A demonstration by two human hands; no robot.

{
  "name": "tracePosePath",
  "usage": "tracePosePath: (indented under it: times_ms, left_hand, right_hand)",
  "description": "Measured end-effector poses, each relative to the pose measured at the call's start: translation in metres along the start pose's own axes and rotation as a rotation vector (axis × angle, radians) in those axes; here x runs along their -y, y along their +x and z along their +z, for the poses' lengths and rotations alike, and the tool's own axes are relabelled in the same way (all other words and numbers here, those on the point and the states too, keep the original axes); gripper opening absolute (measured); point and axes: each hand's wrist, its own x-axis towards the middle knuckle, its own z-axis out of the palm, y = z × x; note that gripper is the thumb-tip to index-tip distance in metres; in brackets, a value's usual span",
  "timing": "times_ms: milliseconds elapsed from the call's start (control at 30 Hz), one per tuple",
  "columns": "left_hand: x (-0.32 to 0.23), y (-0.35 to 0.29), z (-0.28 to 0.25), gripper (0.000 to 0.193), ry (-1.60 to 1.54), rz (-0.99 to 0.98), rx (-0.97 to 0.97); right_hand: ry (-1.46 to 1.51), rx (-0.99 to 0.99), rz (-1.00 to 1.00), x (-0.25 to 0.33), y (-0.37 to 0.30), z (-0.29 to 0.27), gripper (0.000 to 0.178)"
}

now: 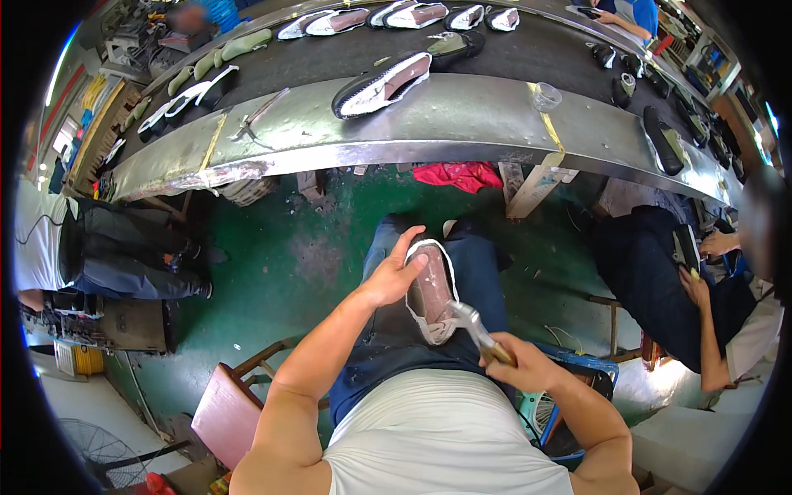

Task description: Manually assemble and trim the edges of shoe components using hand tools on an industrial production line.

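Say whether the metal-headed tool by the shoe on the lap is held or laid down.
Held. The right hand is closed around the metal-headed tool, whose head is at the shoe's edge.

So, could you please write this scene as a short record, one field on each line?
Left grip: on a shoe, underside up, its thumb over the pinkish-brown inner face
Right grip: closed around the handle of a metal-headed hand tool
Tool tip: over the shoe's right edge, toward its near end; contact cannot be told
On the bench: dark shoe with white rim, clear cup, other shoes
Floor: green, with a red cloth
Right side: a seated co-worker
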Motion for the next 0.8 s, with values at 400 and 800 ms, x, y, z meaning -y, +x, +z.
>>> tracePosePath:
  times_ms: [400,800]
  left_hand:
    - [-0.003,0.003,0.004,0.055,0.234,0.105,-0.015]
    - [0.022,-0.001,0.003,0.047,0.263,0.196,-0.237]
  right_hand:
    - [0.237,0.024,0.199,-0.008,0.095,-0.016,0.029]
    - [-0.459,-0.224,0.013,-0.023,0.116,-0.01,0.024]
